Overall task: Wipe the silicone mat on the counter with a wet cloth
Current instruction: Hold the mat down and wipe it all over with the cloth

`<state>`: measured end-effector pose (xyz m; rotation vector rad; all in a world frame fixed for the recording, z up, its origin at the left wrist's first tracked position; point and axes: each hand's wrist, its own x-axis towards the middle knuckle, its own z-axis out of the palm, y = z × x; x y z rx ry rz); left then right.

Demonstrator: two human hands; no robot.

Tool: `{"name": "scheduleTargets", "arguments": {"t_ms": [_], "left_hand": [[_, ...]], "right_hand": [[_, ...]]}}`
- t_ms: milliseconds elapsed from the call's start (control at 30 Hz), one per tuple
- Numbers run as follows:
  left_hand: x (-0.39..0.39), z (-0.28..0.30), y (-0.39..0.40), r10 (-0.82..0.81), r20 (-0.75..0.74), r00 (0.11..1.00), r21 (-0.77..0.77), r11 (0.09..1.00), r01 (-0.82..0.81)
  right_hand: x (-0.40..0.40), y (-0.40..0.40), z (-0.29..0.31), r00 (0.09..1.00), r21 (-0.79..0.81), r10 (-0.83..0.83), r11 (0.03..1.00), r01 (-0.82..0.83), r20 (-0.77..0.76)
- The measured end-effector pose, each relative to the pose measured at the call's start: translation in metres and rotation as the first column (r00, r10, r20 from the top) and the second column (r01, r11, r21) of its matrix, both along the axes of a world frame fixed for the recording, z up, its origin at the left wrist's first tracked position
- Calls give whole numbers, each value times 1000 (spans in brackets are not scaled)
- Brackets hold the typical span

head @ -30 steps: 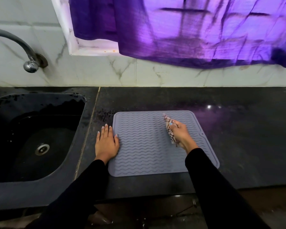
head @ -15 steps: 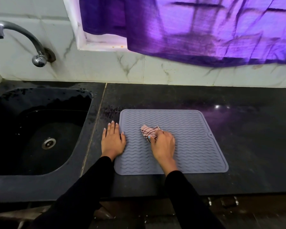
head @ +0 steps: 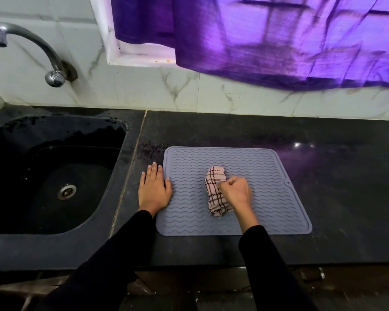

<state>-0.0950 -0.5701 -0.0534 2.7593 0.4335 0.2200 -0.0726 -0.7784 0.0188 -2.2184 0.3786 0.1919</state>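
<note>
- My right hand [head: 235,192] is fisted around the checked cloth [head: 216,191] at mat [head: 267,198] centre.
- My left hand [head: 154,189], fingers flat and spread, holds nothing, pressing the mat's nine o'clock edge.

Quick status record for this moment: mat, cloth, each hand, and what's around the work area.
mat: grey silicone mat, flat on black counter
cloth: checked cloth, bunched, mid-mat
right hand: right hand gripping cloth, pressing it on mat
left hand: left hand flat, open, at mat's left edge
sink: sink left of mat, tap above
window: purple curtain behind
</note>
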Motion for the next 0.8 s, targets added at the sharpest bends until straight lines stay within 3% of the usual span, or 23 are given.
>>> {"name": "scheduleTargets", "arguments": {"t_ms": [133,333,433,500,600,800], "left_hand": [[0,0,0,-5,1,1000,-6,1000,5],[-1,1,0,-10,-16,1000,-8,1000,9],[-1,2,0,-10,-11,1000,-11,1000,10],[-1,0,1,-9,-17,1000,-1,1000,9],[-1,0,1,-14,-15,1000,2,1000,14],[-1,0,0,-4,-1,1000,-4,1000,4]], "right_hand": [[-4,-1,-9,994,111,-24,993,35,-102],[-22,6,1,999,-261,28,965,-18,35],[-25,9,-7,929,-521,270,847,-105,252],[-28,15,-16,868,-591,418,783,-195,269],[-38,25,-32,856,-574,465,773,-270,224],[-43,30,-43,880,-467,399,849,-248,259]]}}
